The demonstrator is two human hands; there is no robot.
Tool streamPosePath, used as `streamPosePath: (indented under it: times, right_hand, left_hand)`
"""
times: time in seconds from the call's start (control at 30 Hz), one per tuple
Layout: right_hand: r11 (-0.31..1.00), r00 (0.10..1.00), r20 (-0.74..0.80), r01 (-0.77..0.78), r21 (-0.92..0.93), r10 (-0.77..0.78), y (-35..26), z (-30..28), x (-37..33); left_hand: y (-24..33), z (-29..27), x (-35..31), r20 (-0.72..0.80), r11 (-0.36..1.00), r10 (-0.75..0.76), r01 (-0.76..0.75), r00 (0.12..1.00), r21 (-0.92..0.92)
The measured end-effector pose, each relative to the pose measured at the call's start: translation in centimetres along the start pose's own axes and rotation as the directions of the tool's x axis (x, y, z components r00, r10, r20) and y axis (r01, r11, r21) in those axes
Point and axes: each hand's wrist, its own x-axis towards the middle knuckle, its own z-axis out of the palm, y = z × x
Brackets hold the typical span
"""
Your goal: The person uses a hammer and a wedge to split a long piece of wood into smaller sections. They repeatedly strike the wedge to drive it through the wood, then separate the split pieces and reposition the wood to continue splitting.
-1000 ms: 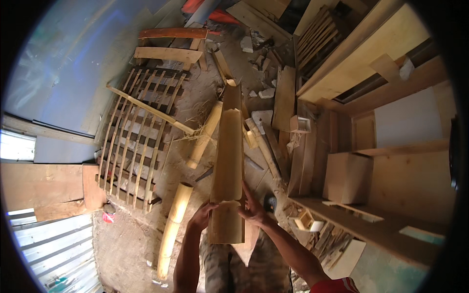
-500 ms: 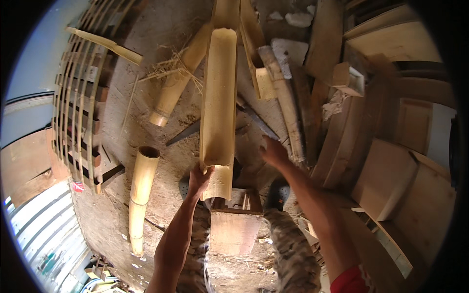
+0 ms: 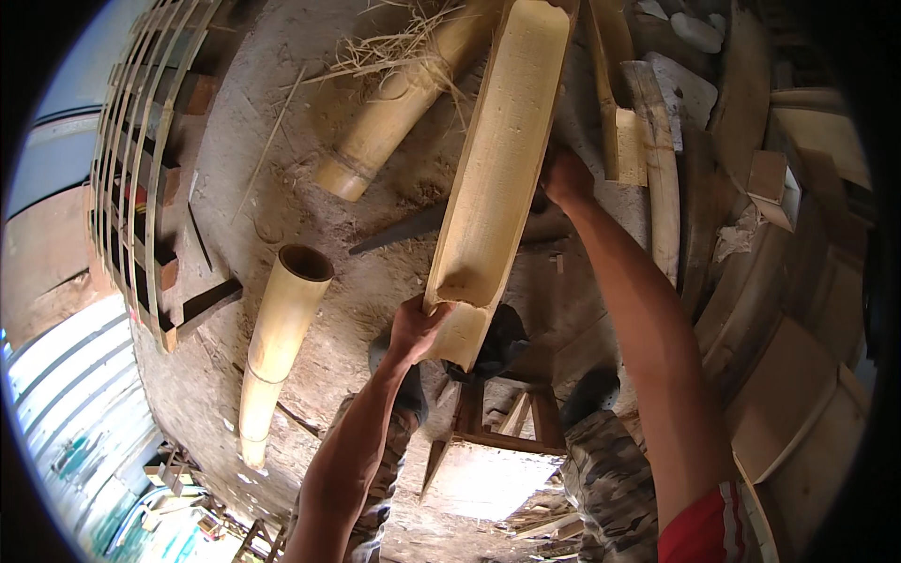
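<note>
Split bamboo (image 3: 496,150) grasped by the left hand (image 3: 416,330)
Its near end's left edge sits in those fingers, above the floor (image 3: 310,216); the right hand (image 3: 569,178) is beside the opposite edge, grip impossible to tell.

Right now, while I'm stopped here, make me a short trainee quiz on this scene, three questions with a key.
1. Which of the person's hands grips the near end of the pale, trough-shaped split bamboo?
2. The pale yellow round bamboo tube with its hollow end showing lies on which side of the split bamboo: (a) left, (b) right?
3. True or false: thin straw-coloured strands lie over the tan round bamboo pole.

Key: 1. The left hand. 2. a. 3. True.
</note>
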Motion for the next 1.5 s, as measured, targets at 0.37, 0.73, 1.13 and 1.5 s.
streamPosePath:
  times: [0.37,0.73,1.13,1.5]
  right_hand:
    - [0.997,0.997,-0.031,-0.073,-0.024,0.072,-4.0,-9.0,-12.4]
    - [0.495,0.900,0.210,-0.391,0.776,0.382,2.1,-12.8,-39.1]
    - [-0.381,0.708,0.652,-0.543,0.749,0.272,0.2,-14.3,-46.7]
    - [-0.364,0.698,0.658,-0.556,0.747,0.282,-4.2,-20.9,-53.9]
  left_hand:
    - [1.7,0.6,-5.5,-0.065,0.976,-0.003,0.017,0.998,0.217]
    - [15.6,1.5,-19.5,-0.015,0.922,-0.074,0.075,0.997,0.381]
    - [17.1,0.8,-29.3,0.151,0.989,-0.025,0.046,0.988,-0.141]
    - [26.0,-1.6,-43.2,0.183,0.994,-0.106,0.100,0.977,0.042]
